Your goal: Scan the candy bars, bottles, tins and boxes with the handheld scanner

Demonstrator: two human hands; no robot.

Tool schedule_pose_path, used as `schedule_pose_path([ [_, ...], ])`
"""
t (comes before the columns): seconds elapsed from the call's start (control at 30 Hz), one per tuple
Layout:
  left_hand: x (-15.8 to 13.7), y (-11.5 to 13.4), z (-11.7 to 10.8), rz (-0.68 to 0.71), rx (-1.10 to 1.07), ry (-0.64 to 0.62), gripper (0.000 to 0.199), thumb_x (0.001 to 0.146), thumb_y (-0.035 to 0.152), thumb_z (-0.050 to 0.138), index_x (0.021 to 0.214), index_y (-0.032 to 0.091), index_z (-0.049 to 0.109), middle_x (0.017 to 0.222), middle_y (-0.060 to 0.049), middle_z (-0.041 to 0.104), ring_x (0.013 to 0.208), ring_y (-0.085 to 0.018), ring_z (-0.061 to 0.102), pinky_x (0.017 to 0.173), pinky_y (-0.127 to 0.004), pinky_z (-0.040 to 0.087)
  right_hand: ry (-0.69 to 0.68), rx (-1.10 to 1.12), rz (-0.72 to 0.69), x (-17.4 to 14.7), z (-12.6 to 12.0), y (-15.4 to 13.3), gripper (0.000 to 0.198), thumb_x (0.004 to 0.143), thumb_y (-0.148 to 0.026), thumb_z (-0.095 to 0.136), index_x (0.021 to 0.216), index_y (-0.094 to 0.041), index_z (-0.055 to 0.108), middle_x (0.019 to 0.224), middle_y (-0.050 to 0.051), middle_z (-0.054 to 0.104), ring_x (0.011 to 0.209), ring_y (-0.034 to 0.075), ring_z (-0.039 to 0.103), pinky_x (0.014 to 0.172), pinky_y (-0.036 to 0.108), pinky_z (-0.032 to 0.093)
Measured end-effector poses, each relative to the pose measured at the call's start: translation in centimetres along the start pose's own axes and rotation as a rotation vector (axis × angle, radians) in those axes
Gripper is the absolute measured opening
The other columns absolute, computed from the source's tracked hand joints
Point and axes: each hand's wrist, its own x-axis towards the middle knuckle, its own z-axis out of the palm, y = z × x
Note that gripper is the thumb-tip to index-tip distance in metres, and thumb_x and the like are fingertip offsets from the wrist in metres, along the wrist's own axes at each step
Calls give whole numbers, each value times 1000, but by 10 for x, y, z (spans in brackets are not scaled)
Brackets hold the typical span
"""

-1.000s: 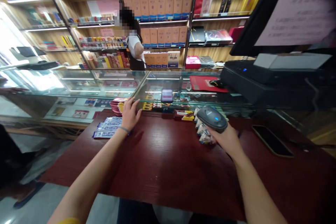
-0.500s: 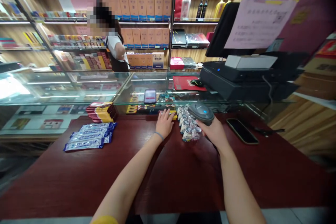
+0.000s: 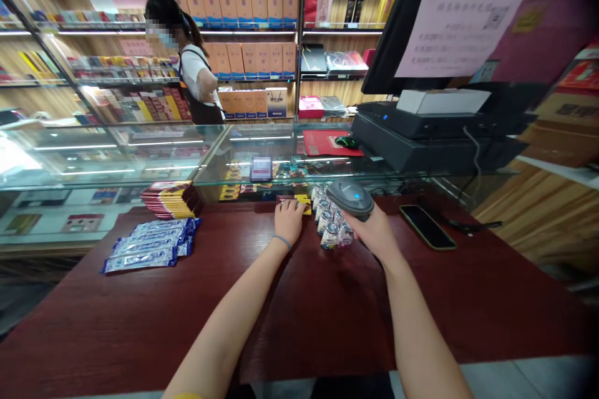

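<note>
My right hand (image 3: 372,229) is closed round the handle of a barcode scanner (image 3: 349,197), whose grey head with a lit blue light hangs over a cluster of small bottles (image 3: 330,235). Those bottles have shiny silver tops and stand in rows on the counter. To their left, my left hand (image 3: 289,221) has its fingers bent over a small yellow and dark red pack (image 3: 303,201) by the glass. Its fingers and the back of the hand hide much of this pack. Blue and white sachets (image 3: 145,244) lie fanned at the left, below a stack of red and yellow packs (image 3: 169,199).
A phone (image 3: 427,226) lies right of my right hand, with a dark cable beside it. The glass display case (image 3: 213,162) borders the dark red counter (image 3: 196,312). A monitor (image 3: 392,43) stands at the right. Behind the case, a person (image 3: 199,78) stands near the shelves.
My left fingers, spread before, are now drawn in and bent over the pack. The scanner stays above the bottles. The whole view has shifted slightly.
</note>
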Motion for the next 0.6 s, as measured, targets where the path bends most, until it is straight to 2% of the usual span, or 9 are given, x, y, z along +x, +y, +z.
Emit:
schedule_pose_path([
  [0.07,0,2,-5,8,75,15,27,99,22,51,116,28,70,122,-12,69,121,-31,58,104,-49,41,16,1,1,0,1,0,48,76,-49,72,115,-21,68,90,8,78,96,32,73,76,40,57],
  [0.13,0,1,-12,14,27,62,26,99,20,52,116,28,69,121,-11,70,119,-29,60,104,-46,42,27,-2,-4,0,2,0,46,76,-50,72,112,-21,68,88,8,78,94,32,73,75,40,57],
  [0.27,-6,-9,-30,-41,-342,284,25,97,16,53,113,25,69,120,-10,71,116,-25,62,103,-39,47,41,1,-19,0,3,2,39,77,-51,71,103,-22,68,92,9,78,97,32,73,77,41,57],
  [0.37,-15,-23,-42,-289,-726,489,17,92,21,64,108,23,69,107,-7,72,103,-23,67,96,-35,52,44,-18,-18,0,4,3,36,78,-51,70,100,-22,67,95,10,78,98,32,73,79,41,57],
  [0.43,-23,-33,-49,-490,-1013,571,21,88,26,71,108,22,66,102,-5,72,93,-20,69,87,-32,55,30,-42,-14,-2,5,3,35,78,-50,71,99,-22,66,96,10,78,99,32,73,78,41,57],
  [0.5,-32,-42,-54,-643,-1290,598,26,85,28,75,107,23,62,104,-4,72,89,-17,70,83,-31,57,6,-65,-9,-4,8,1,35,78,-51,72,98,-22,66,97,11,78,100,33,73,78,40,56],
  [0.6,-43,-54,-59,-789,-1593,608,29,84,25,77,104,25,56,110,-2,72,92,-16,71,87,-36,58,-36,-95,-20,-8,16,-3,38,79,-49,72,106,-22,67,100,10,78,100,33,73,80,40,56],
])
